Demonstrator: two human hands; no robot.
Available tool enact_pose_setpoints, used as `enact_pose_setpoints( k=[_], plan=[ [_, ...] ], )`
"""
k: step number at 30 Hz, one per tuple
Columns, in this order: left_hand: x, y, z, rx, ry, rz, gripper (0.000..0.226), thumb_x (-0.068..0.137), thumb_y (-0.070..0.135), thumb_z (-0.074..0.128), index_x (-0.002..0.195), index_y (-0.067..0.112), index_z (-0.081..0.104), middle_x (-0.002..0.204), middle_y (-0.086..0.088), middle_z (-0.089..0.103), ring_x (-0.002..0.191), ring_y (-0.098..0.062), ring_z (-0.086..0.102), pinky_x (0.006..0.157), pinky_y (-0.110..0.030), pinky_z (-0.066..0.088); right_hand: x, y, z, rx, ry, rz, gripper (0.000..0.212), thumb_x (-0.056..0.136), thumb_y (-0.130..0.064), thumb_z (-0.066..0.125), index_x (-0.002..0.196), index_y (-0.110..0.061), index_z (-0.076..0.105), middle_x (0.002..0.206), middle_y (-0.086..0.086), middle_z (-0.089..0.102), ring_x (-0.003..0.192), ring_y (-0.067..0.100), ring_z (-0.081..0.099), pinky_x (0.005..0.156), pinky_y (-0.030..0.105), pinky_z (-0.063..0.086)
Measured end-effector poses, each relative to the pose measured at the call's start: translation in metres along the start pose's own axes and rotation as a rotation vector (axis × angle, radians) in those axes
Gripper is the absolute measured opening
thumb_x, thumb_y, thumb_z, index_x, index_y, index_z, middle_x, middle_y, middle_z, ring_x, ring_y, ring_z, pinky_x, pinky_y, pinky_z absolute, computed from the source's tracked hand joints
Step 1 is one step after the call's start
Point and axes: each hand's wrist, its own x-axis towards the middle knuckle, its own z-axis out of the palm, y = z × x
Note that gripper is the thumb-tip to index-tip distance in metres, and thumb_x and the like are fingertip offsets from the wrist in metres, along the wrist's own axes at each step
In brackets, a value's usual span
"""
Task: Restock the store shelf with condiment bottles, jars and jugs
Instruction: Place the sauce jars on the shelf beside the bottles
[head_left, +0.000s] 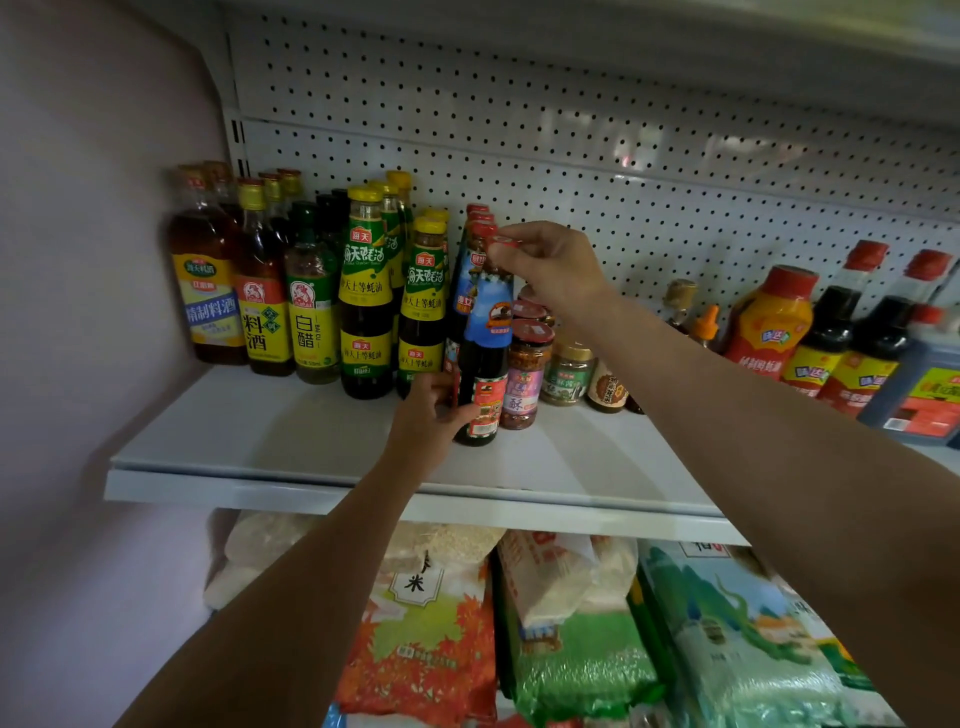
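A dark sauce bottle with a blue neck label and red cap (485, 358) stands upright on the white shelf (270, 431), in front of a row of like bottles. My right hand (550, 265) pinches its red cap from above. My left hand (431, 421) holds the bottle's lower body, thumb on the red label. To the left stand yellow-capped oyster sauce bottles (366, 306), a white vinegar bottle (311, 317) and cooking wine bottles (262, 296). A red-lidded chili jar (524, 379) sits just right of the held bottle.
Small jars (566, 374) and brown bottles sit behind my right forearm. Red-capped soy sauce bottles (831, 332) and a dark jug (930, 384) fill the shelf's right end. Bags of rice (431, 623) lie on the shelf below. A pegboard back panel (571, 140) rises behind.
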Motion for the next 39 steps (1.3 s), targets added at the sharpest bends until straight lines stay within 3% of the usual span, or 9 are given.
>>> enact_pose_setpoints(
  k=[3, 7, 14, 18, 23, 25, 29, 35, 39],
  plan=[
    [-0.004, -0.001, 0.004, 0.018, -0.001, 0.040, 0.045, 0.087, 0.023, 0.074, 0.127, 0.014, 0.056, 0.115, 0.002, 0.066, 0.106, -0.015, 0.063, 0.083, -0.019, 0.046, 0.006, 0.003, -0.002, -0.055, 0.036, 0.030, 0.037, 0.079, -0.024, 0.085, 0.108, -0.009, 0.068, 0.081, -0.004, 0.068, 0.072, 0.005, 0.066, 0.059, 0.021, 0.051],
    [-0.009, 0.001, 0.011, -0.026, -0.043, 0.040, 0.064, 0.074, 0.026, 0.086, 0.129, 0.017, 0.054, 0.112, 0.009, 0.064, 0.097, -0.002, 0.061, 0.077, -0.011, 0.042, 0.004, 0.005, -0.004, -0.016, -0.037, 0.057, 0.040, 0.085, -0.022, 0.079, 0.120, -0.010, 0.065, 0.090, 0.002, 0.067, 0.076, 0.012, 0.067, 0.063, 0.031, 0.056],
    [-0.006, 0.005, 0.020, 0.027, 0.012, 0.005, 0.079, 0.059, 0.035, 0.093, 0.127, 0.020, 0.055, 0.117, 0.002, 0.067, 0.102, -0.016, 0.065, 0.092, -0.040, 0.054, 0.009, 0.005, 0.002, -0.109, -0.005, 0.006, 0.035, 0.076, -0.031, 0.086, 0.102, -0.012, 0.071, 0.087, 0.001, 0.069, 0.079, 0.015, 0.071, 0.067, 0.037, 0.061],
    [0.005, -0.014, 0.023, 0.114, 0.062, 0.025, 0.095, 0.043, 0.067, 0.083, 0.125, 0.026, 0.055, 0.118, 0.000, 0.061, 0.105, -0.021, 0.062, 0.091, -0.047, 0.055, 0.008, 0.002, 0.007, -0.164, -0.040, -0.052, 0.039, 0.080, -0.036, 0.082, 0.106, -0.013, 0.065, 0.084, -0.008, 0.061, 0.072, 0.001, 0.059, 0.062, 0.017, 0.048],
    [-0.001, -0.003, 0.015, 0.013, 0.025, -0.023, 0.084, 0.059, 0.039, 0.091, 0.131, 0.021, 0.053, 0.120, 0.003, 0.065, 0.105, -0.015, 0.064, 0.093, -0.036, 0.052, 0.015, 0.008, 0.004, -0.175, -0.040, -0.096, 0.021, 0.087, -0.028, 0.076, 0.104, -0.017, 0.073, 0.090, -0.009, 0.068, 0.084, 0.005, 0.061, 0.085, 0.030, 0.054],
    [0.001, -0.004, 0.014, -0.046, 0.014, -0.052, 0.080, 0.066, 0.026, 0.091, 0.132, 0.015, 0.047, 0.123, 0.002, 0.067, 0.107, -0.015, 0.066, 0.093, -0.035, 0.052, 0.018, 0.009, 0.003, -0.196, -0.002, -0.072, 0.028, 0.083, -0.036, 0.079, 0.102, -0.016, 0.072, 0.088, -0.010, 0.066, 0.085, 0.006, 0.063, 0.080, 0.030, 0.056],
    [-0.002, -0.003, 0.012, -0.016, 0.045, -0.038, 0.067, 0.069, 0.032, 0.088, 0.125, 0.017, 0.053, 0.119, -0.001, 0.067, 0.102, -0.014, 0.066, 0.088, -0.032, 0.052, 0.019, 0.010, 0.002, -0.137, -0.058, -0.019, 0.019, 0.089, -0.031, 0.073, 0.103, -0.018, 0.070, 0.090, -0.006, 0.068, 0.068, -0.001, 0.061, 0.061, 0.019, 0.046],
    [0.001, -0.012, 0.012, 0.036, 0.051, 0.004, 0.073, 0.060, 0.062, 0.079, 0.124, 0.031, 0.058, 0.118, 0.004, 0.065, 0.104, -0.011, 0.065, 0.093, -0.044, 0.055, 0.015, 0.012, 0.000, -0.130, -0.072, -0.076, 0.029, 0.089, -0.027, 0.075, 0.114, -0.014, 0.072, 0.090, -0.003, 0.067, 0.077, 0.009, 0.065, 0.067, 0.030, 0.056],
    [0.001, -0.012, 0.014, 0.031, 0.068, 0.007, 0.080, 0.058, 0.058, 0.083, 0.126, 0.025, 0.057, 0.120, 0.002, 0.066, 0.104, -0.013, 0.065, 0.093, -0.043, 0.056, 0.010, 0.019, -0.003, -0.028, -0.123, -0.015, 0.037, 0.092, -0.023, 0.072, 0.127, -0.014, 0.065, 0.092, 0.001, 0.067, 0.066, 0.001, 0.065, 0.058, 0.021, 0.055]
  ],
)
